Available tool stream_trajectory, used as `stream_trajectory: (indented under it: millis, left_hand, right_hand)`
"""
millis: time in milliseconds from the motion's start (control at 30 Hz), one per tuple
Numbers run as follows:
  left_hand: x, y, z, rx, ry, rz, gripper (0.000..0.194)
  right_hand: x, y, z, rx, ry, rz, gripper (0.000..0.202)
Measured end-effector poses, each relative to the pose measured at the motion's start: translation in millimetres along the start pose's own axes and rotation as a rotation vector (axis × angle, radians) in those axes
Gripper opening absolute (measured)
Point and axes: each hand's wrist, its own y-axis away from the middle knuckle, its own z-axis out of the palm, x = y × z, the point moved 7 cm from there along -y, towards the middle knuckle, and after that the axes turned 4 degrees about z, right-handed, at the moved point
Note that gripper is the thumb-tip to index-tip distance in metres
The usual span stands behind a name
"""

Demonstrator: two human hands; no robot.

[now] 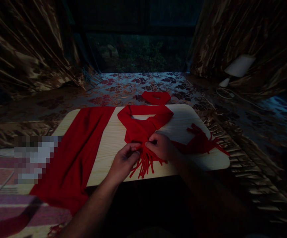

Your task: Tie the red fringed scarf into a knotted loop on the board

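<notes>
A red fringed scarf lies on the light wooden board, folded into a loop with its ends crossed at the front. My left hand pinches the scarf near the top of its fringe. Just to the right, my right hand has thumb and forefinger closed on the same fabric. The fringe hangs toward me between and below the hands. From under my right hand, a strip of red cloth runs right to a bunched, fringed end; whether it belongs to the same scarf I cannot tell.
A second red cloth drapes across the left of the board and over its front edge. Behind the board lies a small red ring-shaped piece on patterned fabric. A white lamp with a cord stands at right, near the curtains.
</notes>
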Motion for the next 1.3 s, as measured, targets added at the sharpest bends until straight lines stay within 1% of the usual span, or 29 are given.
stream_trajectory:
  millis: [67,133,333,467,600,667,800,933,1067,1300]
  left_hand:
    - [-3,0,-0.2,-0.020,-0.004,-0.025,0.042]
    - [-7,-1,-2.3,-0.015,-0.005,-0.039,0.042]
    - [-18,-2,-5.1,0.017,0.021,-0.043,0.043]
    - [-18,-2,-4.1,0.008,-0.015,-0.022,0.040]
    - [-16,-4,-1.7,-0.035,-0.057,-0.006,0.041]
    - [-15,-4,-0.1,-0.045,-0.053,-0.002,0.042]
    - [-12,-5,1.1,-0.014,-0.058,0.004,0.043]
    - [-15,-8,0.8,0.012,-0.062,0.023,0.041]
    - [-17,-12,-1.6,0.026,-0.109,0.057,0.037]
    - [-10,-11,-0.9,-0.013,-0.125,0.101,0.035]
  right_hand:
    - [3,-2,2,-0.016,-0.019,0.031,0.013]
    - [6,-3,1,0.000,-0.018,0.026,0.013]
    - [8,2,-6,0.040,0.154,0.014,0.015]
    - [2,4,-13,0.166,0.176,-0.013,0.018]
    - [4,1,-8,0.249,0.215,-0.011,0.029]
    - [5,-1,-5,0.271,0.274,-0.008,0.030]
    - [5,-2,-1,0.256,0.403,-0.058,0.024]
    - [4,-2,-1,0.256,0.487,-0.078,0.024]
    - [7,-5,-1,0.249,0.506,-0.048,0.023]
    - [9,-8,0,0.246,0.498,-0.007,0.023]
